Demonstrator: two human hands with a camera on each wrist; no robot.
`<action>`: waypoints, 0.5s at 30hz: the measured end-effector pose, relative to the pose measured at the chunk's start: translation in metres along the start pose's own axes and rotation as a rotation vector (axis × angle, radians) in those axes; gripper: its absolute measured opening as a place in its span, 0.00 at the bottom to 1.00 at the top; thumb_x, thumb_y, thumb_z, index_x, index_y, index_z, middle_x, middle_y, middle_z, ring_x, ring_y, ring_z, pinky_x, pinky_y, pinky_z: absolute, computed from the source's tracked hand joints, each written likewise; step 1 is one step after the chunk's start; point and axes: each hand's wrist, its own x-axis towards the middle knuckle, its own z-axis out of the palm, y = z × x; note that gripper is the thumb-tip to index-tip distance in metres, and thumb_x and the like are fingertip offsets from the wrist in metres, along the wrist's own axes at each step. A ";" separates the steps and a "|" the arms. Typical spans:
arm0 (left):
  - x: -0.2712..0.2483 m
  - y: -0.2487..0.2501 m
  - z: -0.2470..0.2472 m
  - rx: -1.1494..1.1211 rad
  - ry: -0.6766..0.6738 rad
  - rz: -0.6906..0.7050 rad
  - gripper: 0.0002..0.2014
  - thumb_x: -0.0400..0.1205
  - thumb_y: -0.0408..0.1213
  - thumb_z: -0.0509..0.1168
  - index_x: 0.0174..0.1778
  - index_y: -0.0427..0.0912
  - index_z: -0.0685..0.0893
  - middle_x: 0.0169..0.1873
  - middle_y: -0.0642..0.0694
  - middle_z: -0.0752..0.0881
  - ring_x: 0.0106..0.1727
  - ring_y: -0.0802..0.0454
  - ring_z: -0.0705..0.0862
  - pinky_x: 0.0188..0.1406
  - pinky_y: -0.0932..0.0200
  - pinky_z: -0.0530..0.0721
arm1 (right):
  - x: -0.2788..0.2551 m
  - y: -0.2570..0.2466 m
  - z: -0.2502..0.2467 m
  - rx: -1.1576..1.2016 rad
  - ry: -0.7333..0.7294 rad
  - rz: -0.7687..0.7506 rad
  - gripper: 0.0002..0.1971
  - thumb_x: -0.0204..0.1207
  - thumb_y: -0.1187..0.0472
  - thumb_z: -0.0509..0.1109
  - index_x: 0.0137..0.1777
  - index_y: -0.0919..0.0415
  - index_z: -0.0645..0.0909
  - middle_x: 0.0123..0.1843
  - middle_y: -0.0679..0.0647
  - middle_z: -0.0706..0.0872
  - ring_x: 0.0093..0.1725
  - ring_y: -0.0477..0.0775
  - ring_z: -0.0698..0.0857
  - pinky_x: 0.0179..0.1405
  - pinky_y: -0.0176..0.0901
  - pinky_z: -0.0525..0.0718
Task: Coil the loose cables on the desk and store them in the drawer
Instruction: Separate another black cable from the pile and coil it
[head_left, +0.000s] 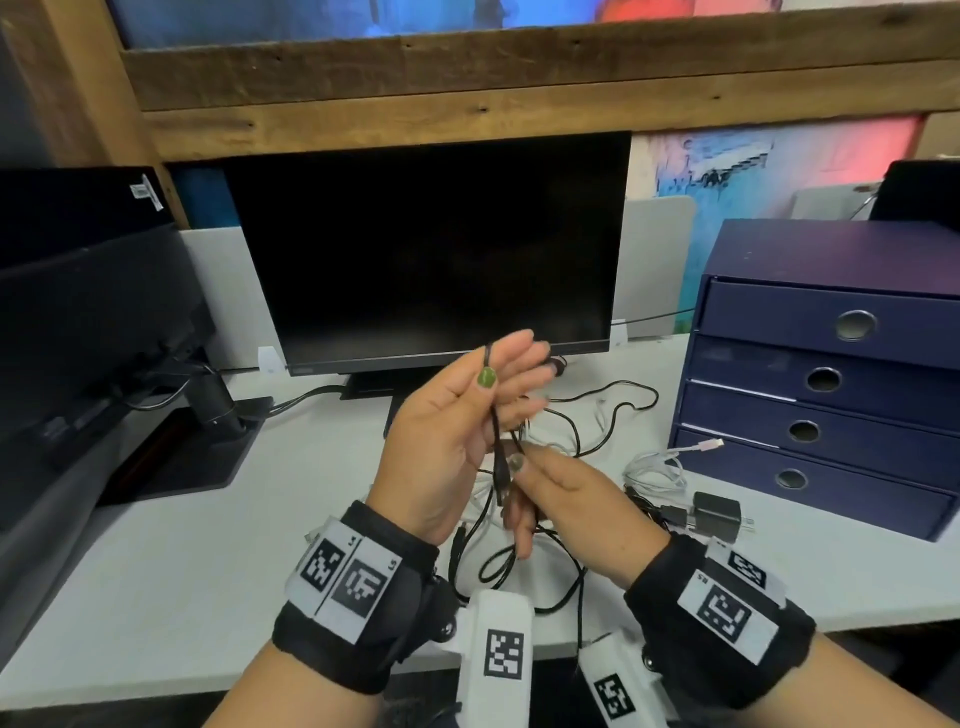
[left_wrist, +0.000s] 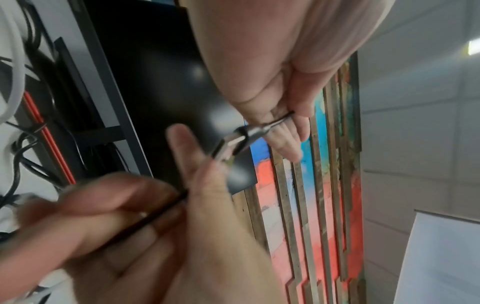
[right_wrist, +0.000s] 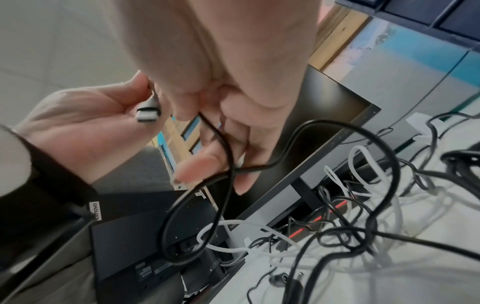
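My left hand (head_left: 498, 374) is raised palm-up above the desk, its thumb pinching a thin black cable (head_left: 494, 426) against the fingers. The cable's silver USB plug (head_left: 502, 488) hangs just below, and it also shows in the right wrist view as the plug (right_wrist: 147, 111). Right under it, my right hand (head_left: 519, 470) pinches another stretch of the same cable (right_wrist: 228, 148), which trails down in loops to the desk. The dark blue drawer unit (head_left: 831, 374) stands at the right with all its drawers shut.
A tangle of black and white cables (head_left: 540, 551) lies on the white desk (head_left: 208, 571) under my hands. A white cable (head_left: 657, 467) and a black charger (head_left: 714, 514) sit before the drawers. A dark monitor (head_left: 431, 249) stands behind.
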 end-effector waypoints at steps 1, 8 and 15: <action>0.001 0.000 -0.001 0.017 0.032 0.020 0.17 0.85 0.33 0.53 0.66 0.37 0.80 0.63 0.41 0.86 0.64 0.47 0.84 0.64 0.54 0.82 | -0.001 0.003 0.000 -0.044 -0.030 0.003 0.13 0.85 0.54 0.57 0.47 0.41 0.82 0.33 0.51 0.84 0.30 0.54 0.84 0.46 0.53 0.82; 0.002 -0.005 -0.015 1.061 0.004 0.072 0.17 0.88 0.33 0.53 0.61 0.57 0.82 0.59 0.65 0.84 0.59 0.73 0.78 0.55 0.83 0.71 | -0.006 -0.001 -0.010 -0.355 0.020 -0.046 0.15 0.78 0.66 0.65 0.52 0.43 0.85 0.44 0.41 0.74 0.40 0.37 0.75 0.44 0.27 0.72; -0.005 -0.013 -0.020 1.107 -0.141 -0.045 0.13 0.88 0.35 0.53 0.58 0.51 0.82 0.46 0.56 0.87 0.48 0.62 0.84 0.47 0.68 0.79 | -0.006 -0.021 -0.028 -0.288 0.050 -0.083 0.16 0.80 0.67 0.64 0.51 0.43 0.86 0.36 0.29 0.86 0.36 0.28 0.81 0.39 0.23 0.74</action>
